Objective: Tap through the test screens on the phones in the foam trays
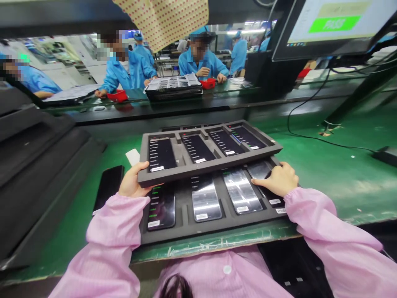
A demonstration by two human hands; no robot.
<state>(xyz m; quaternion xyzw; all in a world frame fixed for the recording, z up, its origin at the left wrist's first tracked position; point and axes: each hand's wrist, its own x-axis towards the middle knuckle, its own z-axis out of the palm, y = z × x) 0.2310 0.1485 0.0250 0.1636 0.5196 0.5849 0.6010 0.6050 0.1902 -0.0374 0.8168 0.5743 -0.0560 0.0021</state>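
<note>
The left hand (134, 181) curls around the near left corner of the upper tray (173, 170), thumb on top of the rim, while the right hand (277, 179) grips that tray's near right corner with fingers bent and the index finger stretched along its edge. The upper tray is matte dark grey foam with four rectangular pockets, each holding one glossy black phone (161, 154), and it sits tilted over the back of the lower tray (217, 225). That matching tray also shows four phones and lies on the worn green bench (325, 174) at the near edge, with a fifth loose phone (108, 186) just left of it.
</note>
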